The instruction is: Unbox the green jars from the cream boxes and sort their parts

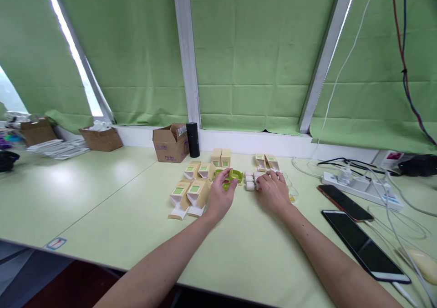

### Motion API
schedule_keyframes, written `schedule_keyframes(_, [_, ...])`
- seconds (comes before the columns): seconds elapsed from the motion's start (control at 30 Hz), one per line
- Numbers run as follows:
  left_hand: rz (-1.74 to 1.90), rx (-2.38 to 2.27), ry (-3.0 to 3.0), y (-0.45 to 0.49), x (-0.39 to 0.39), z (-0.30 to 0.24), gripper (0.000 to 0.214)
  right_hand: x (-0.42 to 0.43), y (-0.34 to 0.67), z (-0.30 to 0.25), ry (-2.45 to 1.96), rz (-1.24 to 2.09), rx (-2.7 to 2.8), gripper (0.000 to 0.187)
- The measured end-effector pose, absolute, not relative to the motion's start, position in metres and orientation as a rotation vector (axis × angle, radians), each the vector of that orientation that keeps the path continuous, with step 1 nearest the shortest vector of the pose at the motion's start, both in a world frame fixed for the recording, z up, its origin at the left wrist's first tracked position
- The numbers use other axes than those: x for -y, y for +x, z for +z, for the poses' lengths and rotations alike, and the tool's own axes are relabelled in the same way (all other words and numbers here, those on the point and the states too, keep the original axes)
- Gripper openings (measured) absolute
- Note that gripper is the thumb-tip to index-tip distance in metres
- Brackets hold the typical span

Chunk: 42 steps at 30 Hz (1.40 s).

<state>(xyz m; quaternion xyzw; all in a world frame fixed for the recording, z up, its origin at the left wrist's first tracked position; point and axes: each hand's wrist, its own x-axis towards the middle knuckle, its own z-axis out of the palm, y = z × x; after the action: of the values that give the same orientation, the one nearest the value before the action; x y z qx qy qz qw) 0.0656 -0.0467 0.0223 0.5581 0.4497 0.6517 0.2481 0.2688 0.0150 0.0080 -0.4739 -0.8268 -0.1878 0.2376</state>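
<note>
My left hand (221, 195) curls its fingers and thumb around a small green plastic piece (226, 186). More of the same bright green plastic (236, 176) lies just past the thumb. On the right, my right hand (273, 190) reaches down over a cluster of small white rounded blocks (250, 186); its bent fingertips close on the block at the cluster's right side, mostly hidden by the hand. Left of my left hand stand several small cream boxes with green windows (178, 191), flaps open toward me. Thin clear loops and a yellow bit (292, 199) lie beside my right hand.
Behind are two upright cream boxes (221, 157), two open ones (266, 162), a cardboard box (170, 143) and a black bottle (193, 139). To the right lie two phones (365, 246), a power strip (363, 190) and loose cables. More cartons (101, 138) sit far left.
</note>
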Motion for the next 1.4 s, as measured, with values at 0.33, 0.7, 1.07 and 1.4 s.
schedule_keyframes(0.33, [1.714, -1.007, 1.539, 0.069, 0.052, 0.028, 0.045, 0.010, 0.257, 0.034, -1.120, -0.320, 2.101, 0.035])
schedule_keyframes(0.7, [1.632, -0.918, 1.611, 0.076, 0.062, 0.030, 0.046, 0.031, 0.255, 0.014, -0.626, -0.067, 1.960, 0.059])
schedule_keyframes(1.07, [1.460, -1.045, 1.585, 0.085, 0.065, 0.027, 0.052, 0.034, 0.246, 0.009, -0.650, -0.036, 1.816, 0.052])
schedule_keyframes(1.4, [1.407, -0.916, 1.606, 0.087, 0.067, 0.031, 0.050, 0.036, 0.248, 0.013, -0.695, 0.010, 1.790, 0.043])
